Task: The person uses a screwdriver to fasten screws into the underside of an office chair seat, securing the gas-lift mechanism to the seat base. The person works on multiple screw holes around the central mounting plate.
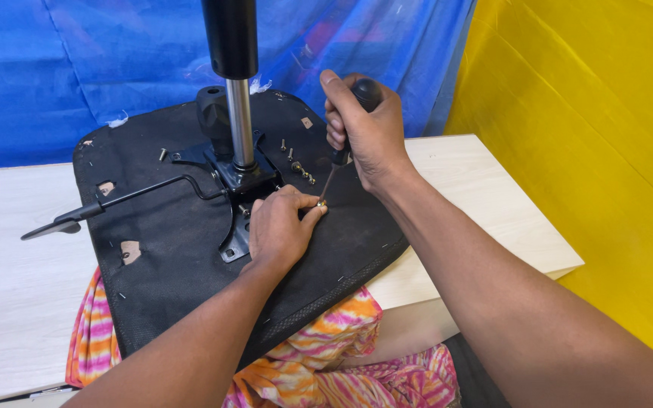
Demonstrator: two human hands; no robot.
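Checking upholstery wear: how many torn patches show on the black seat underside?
4: one near the top edge by the gas cylinder, three along the left edge. Hands may hide more.

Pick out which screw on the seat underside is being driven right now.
The screw pinched by the left hand, under the tip of the screwdriver in the right hand; the loose screws lie untouched.

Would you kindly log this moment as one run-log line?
right hand: gripping screwdriver | left hand: steadying screw | upturned seat base on table
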